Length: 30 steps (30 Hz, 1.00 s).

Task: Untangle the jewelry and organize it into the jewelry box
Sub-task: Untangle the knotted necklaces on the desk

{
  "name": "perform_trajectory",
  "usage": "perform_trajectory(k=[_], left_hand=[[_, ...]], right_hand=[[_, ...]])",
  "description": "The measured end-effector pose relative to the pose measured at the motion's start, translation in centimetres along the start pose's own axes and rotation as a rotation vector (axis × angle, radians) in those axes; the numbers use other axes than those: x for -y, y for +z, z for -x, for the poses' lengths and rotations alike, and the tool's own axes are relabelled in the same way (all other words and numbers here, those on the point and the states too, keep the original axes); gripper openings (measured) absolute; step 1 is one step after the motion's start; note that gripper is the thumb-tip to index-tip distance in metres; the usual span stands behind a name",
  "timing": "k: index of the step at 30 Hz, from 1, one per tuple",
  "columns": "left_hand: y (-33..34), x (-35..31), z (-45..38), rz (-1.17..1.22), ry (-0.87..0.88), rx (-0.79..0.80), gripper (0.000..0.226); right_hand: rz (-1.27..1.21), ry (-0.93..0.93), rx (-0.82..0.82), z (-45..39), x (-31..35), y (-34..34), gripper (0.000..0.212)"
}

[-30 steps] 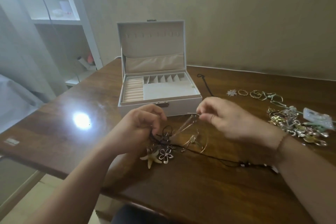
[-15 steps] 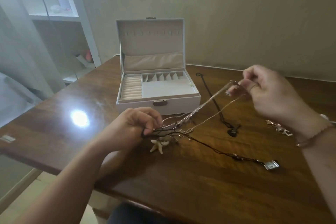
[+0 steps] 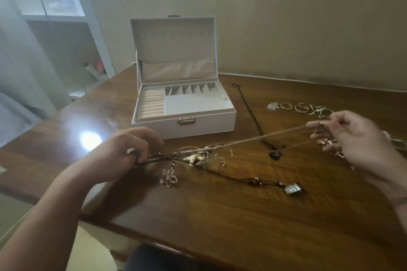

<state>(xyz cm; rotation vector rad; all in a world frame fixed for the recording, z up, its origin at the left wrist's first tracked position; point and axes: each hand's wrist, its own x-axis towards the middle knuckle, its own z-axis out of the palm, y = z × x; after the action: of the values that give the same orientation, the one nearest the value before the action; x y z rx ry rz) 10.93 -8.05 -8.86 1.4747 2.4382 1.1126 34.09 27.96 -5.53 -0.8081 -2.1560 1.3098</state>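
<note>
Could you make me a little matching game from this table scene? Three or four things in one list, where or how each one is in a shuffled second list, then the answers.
Things:
1. jewelry box
2. flower pendant
3. rose-gold chain
4. black necklace

States:
A. stretched taut between left hand and right hand
B. lying loose on the table, right of the box
C. lid up, trays empty
D. flat on the table near the left hand

Pairs: 1-C, 2-D, 3-A, 4-B

No readable text, label, brand, number or sign shows on anything in view.
</note>
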Motion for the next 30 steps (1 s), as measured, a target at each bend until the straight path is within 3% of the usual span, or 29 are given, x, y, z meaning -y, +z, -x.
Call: perform_trajectory(k=[5,11,14,16,19,23,26,30], left_hand=[[0.3,-0.6,-1.3,0.019,-0.023,-0.163,0.036],[2.6,-5.0,-4.0,0.072,0.054,-0.314,0.029],[4.9,-8.6,-5.8,0.161,0.025,-0.123,0.011],[6.8,-10.5,-6.9,0.266,-0.008,-0.001,0.019],[8.9,-12.3,-8.2,0.398,-0.064,-0.001,0.023],[9.9,-13.4,-8.6,0.656,-0.124,0.071,0.011],[10.2,-13.4,-8.4,0.610,-0.055,0.112,0.018],[9.6,-12.2,-7.9,0.367,0.007,0.140,0.021]], right_hand=[[0.137,-0.172,0.173,1.4,0.9,0.7,0.003],[-0.036,-0.233,0.091,2.6,2.2,4.0,0.020],[-0.308,-0.124,0.110,2.5,3.3,5.1,0.018],[-0.591,0.025,0.202,2.5,4.1,5.7,0.018],[-0.770,0.136,0.224,2.7,4.6,6.7,0.024],[-0.969,0.155,0.170,3.2,4.9,7.5,0.022],[-0.962,0.113,0.169,3.3,4.8,7.5,0.022],[-1.034,-0.005,0.165,2.7,5.2,5.4,0.023]])
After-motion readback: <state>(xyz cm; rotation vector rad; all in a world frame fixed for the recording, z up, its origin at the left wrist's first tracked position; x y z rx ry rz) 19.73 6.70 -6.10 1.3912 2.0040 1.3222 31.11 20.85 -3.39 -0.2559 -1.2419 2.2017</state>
